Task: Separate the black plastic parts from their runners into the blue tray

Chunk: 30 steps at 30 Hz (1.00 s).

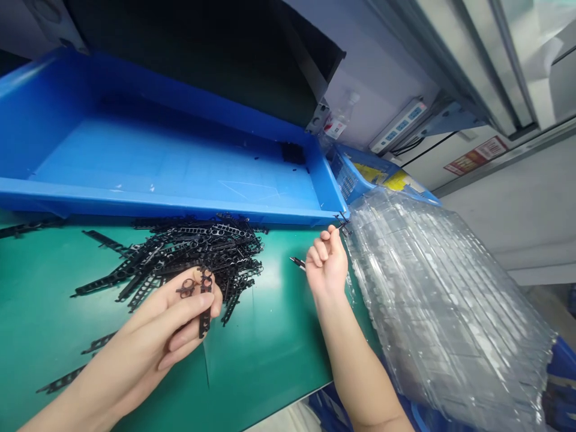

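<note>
My left hand (pixel 180 318) is closed on a narrow black plastic strip (pixel 205 312) with rings at its upper end, pinched between thumb and fingers. A small black ring-shaped part (pixel 186 288) shows beside the strip, against the fingers. At the front right corner of the blue bin, my right hand (pixel 327 258) is raised with its fingers curled. Thumb and index finger pinch a small, thin, branched black plastic piece (pixel 342 224). Behind my left hand lies a heap of black perforated plastic strips (pixel 189 246) on the green table mat (pixel 270 360).
The large blue bin (pixel 180 204) stands behind the heap, with small dark parts (pixel 292 153) inside. Stacked clear plastic trays (pixel 450 300) fill the right side. A black pen (pixel 297 262) lies near my right hand. Beyond are a blue basket (pixel 353 180), a bottle (pixel 337 123) and a power strip (pixel 398 126).
</note>
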### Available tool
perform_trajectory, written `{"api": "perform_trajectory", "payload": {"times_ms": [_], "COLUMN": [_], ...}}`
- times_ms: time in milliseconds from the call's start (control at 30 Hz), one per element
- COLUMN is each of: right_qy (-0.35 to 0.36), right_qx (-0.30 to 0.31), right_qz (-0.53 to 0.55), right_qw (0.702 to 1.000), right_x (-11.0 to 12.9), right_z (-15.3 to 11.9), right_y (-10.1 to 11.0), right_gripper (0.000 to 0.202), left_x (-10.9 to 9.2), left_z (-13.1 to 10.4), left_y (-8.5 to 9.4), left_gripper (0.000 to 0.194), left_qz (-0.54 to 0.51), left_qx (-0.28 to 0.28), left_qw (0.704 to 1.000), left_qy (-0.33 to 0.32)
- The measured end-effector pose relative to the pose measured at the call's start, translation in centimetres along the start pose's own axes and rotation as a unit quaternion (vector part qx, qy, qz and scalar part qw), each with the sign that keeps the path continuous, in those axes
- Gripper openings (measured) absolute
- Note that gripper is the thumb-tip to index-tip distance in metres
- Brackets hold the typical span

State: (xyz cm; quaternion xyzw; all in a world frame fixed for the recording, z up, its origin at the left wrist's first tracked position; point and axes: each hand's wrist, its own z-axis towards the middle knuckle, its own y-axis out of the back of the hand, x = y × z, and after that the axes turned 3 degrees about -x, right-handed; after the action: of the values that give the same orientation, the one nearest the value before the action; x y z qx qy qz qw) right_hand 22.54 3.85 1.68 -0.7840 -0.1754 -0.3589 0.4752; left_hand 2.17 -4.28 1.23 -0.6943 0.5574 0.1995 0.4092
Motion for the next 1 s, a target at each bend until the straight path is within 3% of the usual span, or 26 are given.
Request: {"api": "perform_trajectory", "payload": {"times_ms": [67, 367, 600, 767, 867, 1000], "right_qy": [-0.021, -0.061, -0.059, -0.049, -0.016, 0.093], "right_qx": [-0.043, -0.105, -0.127, -0.105, -0.082, -0.095], "right_qz": [0.043, 0.09, 0.091, 0.072, 0.053, 0.035], "right_qw": [0.998, 0.988, 0.986, 0.991, 0.995, 0.99], "right_x": [0.6, 1.8, 1.8, 1.2, 0.6, 0.4], "right_z": [0.9, 3.3, 3.7, 3.4, 2.9, 2.6], "right_y": [0.1, 1.4, 1.7, 1.3, 0.7, 0.5], "right_gripper": [0.015, 0.033, 0.034, 0.033, 0.027, 0.017], "left_x": [0.1, 0.1, 0.2, 0.4, 0.5, 0.4], "left_z": [0.0, 0.3, 0.4, 0.2, 0.2, 0.3], "left_y": [-0.1, -0.3, 0.0, 0.2, 0.2, -0.1], "left_gripper": [0.028, 0.027, 0.025, 0.025, 0.026, 0.029], "left_qz": [0.005, 0.01, 0.033, 0.041, 0.048, 0.057], "left_qx": [-0.001, 0.022, 0.034, 0.045, 0.055, 0.062], "left_qw": [1.0, 1.0, 0.998, 0.997, 0.997, 0.995], "left_qy": [0.001, -0.016, -0.039, -0.043, -0.039, -0.051]}}
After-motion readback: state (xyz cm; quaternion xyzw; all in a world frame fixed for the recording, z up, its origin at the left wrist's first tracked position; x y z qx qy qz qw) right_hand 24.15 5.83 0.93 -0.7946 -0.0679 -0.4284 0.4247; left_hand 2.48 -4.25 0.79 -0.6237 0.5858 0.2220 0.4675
